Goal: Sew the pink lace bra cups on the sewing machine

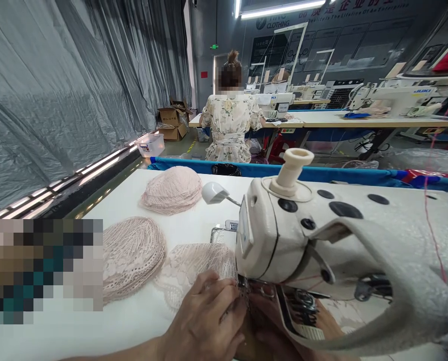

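Beside the needle area of a white sewing machine [269, 240], my left hand [209, 316] is closed, its curled fingers pressing on a pale pink lace piece [190, 265]. The lace lies on the white table [134, 331] and runs from under my fingers toward the presser foot. Behind the machine head and its thread parts, my right hand [265, 316] is mostly hidden and in shadow; its fingers cannot be made out. To the left lie a stack of lace pieces [134, 255] and, farther back, a stack of smooth pink cup-shaped pieces [173, 190].
A blue cloth trough [321, 175] runs along the table's far edge. Beyond it a person in a floral top [229, 125] sits at another machine. A clear plastic bin [151, 144] and cardboard boxes [171, 120] stand at the back left. A silver curtain [77, 75] hangs at left.
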Motion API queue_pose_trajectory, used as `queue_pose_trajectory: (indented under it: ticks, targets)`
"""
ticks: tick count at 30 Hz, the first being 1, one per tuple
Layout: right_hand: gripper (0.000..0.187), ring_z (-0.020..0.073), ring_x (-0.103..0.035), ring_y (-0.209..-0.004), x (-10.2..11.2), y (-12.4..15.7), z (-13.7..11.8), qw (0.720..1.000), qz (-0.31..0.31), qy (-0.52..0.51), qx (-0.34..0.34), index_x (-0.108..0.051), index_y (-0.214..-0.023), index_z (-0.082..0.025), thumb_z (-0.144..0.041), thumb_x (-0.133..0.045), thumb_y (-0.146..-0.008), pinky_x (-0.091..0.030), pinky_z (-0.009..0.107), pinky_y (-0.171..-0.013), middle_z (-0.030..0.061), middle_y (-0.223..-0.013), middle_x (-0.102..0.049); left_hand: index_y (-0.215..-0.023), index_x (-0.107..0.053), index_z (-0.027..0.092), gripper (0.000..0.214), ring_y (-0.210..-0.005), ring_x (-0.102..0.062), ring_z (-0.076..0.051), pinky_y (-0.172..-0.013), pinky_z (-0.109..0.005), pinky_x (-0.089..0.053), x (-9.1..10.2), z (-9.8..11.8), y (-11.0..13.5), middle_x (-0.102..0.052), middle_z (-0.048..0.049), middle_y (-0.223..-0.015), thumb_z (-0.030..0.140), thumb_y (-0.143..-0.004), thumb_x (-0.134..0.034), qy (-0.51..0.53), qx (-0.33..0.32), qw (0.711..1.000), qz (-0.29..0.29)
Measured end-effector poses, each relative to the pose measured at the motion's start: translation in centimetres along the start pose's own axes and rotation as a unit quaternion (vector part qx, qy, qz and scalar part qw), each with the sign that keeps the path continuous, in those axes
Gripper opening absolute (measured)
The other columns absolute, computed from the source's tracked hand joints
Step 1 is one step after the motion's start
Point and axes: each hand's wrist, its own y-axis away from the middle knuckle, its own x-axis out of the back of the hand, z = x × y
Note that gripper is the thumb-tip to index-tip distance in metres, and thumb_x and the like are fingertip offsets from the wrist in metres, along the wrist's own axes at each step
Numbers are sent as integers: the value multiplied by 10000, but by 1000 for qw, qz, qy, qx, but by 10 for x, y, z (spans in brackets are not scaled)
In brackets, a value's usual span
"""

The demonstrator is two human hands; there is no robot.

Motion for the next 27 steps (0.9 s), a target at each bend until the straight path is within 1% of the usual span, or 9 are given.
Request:
queue_pose_trajectory:
  ticks: [4,7,11,15,18,21,23,27]
  targets:
    - [328,229,-690,-835,-5,-1,-1,1000,9,-19,-23,-659,-1156,-313,-215,-554,-860,-560,290,-692,37,-991,-735,-798,-578,175,115,-808,-585,-150,-875,-334,-449,0,-1,0,-650,-24,-850,67,-782,-544,6,-1,1000,5]
    - [300,225,-697,-821,-5,-5,-2,999,9,-28,-24,-671,-1136,-333,-226,-550,-883,-550,275,-678,24,-964,-743,-763,-573,176,97,-825,-585,-150,-900,-342,-438,-1,-1,1,-636,-21,-850,79,-772,-565,0,-10,1000,2]
    - [275,225,-698,-812,2,-10,-4,999,7,-37,-27,-681,-1119,-329,-250,-535,-900,-551,283,-680,31,-954,-742,-738,-576,174,92,-872,-583,-159,-904,-347,-442,-1,-2,2,-630,-31,-860,88,-771,-573,-8,-21,1000,6]
    - [278,212,-697,-815,8,-12,-5,999,2,-43,-31,-669,-1140,-326,-263,-536,-904,-548,270,-670,34,-1004,-733,-737,-576,169,100,-895,-592,-159,-917,-342,-439,-1,-1,0,-640,-35,-869,76,-767,-558,-6,-22,1000,7]
    - [286,215,-699,-829,9,-12,-5,998,-2,-49,-31,-663,-1155,-320,-267,-543,-900,-551,270,-682,41,-1019,-734,-744,-570,173,94,-896,-595,-162,-927,-346,-431,1,-1,-2,-640,-33,-869,81,-764,-569,-11,-23,1000,5]
    - [293,211,-703,-791,8,-13,-4,998,-7,-52,-30,-660,-1157,-340,-263,-564,-891,-551,255,-644,25,-986,-747,-751,-573,171,87,-892,-594,-159,-926,-346,-430,1,-1,-2,-635,-30,-864,86,-768,-579,-10,-19,1000,3]
    - [311,210,-702,-800,9,-13,-4,998,-9,-54,-29,-658,-1162,-346,-251,-588,-874,-551,243,-630,19,-1014,-744,-759,-581,167,79,-882,-592,-155,-916,-342,-435,0,-2,-1,-634,-29,-854,90,-775,-584,-7,-13,1000,4]
    - [343,216,-694,-848,10,-11,-3,999,-16,-38,7,-670,-1154,-300,-206,-617,-828,-563,256,-673,59,-1121,-710,-763,-588,172,61,-874,-589,-167,-905,-356,-439,-3,-2,1,-647,-38,-856,118,-790,-596,-9,-19,1000,13]
